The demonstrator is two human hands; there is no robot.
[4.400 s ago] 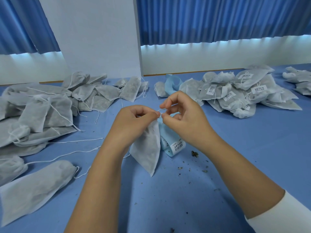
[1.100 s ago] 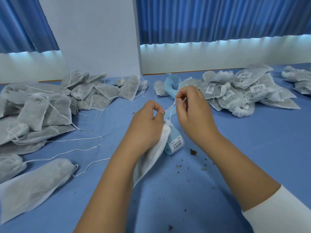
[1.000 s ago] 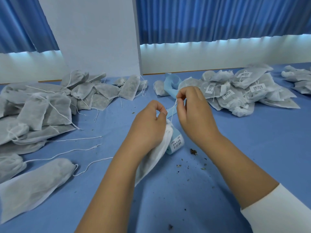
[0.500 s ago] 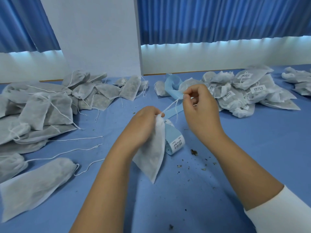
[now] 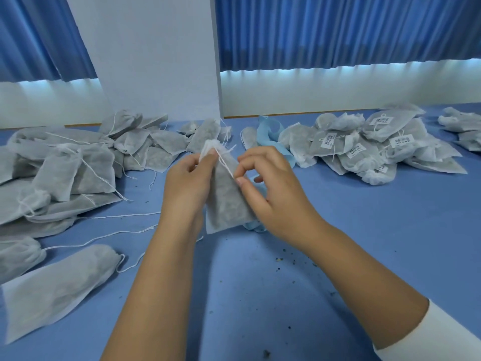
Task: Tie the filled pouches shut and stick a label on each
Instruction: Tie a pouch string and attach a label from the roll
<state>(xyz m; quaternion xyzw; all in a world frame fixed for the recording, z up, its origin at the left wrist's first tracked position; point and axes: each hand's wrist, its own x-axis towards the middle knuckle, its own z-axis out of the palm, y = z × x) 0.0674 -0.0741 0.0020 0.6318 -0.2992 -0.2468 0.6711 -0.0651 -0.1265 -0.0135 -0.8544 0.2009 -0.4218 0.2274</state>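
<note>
Pouch (image 5: 226, 204) held above the table (image 5: 260, 282) between both hands, long axis near upright, gathered neck uppermost. Left hand (image 5: 187, 188): fingers curled round the neck, thumb pressed on the gathers. Drawstring (image 5: 226, 165) runs from the neck down and rightward to the right hand (image 5: 273, 199), pinched there between thumb and forefinger, other fingers loosely spread. Judgement: the right hand is nearer the free end, so the knot falls to it; no label seen on this pouch
</note>
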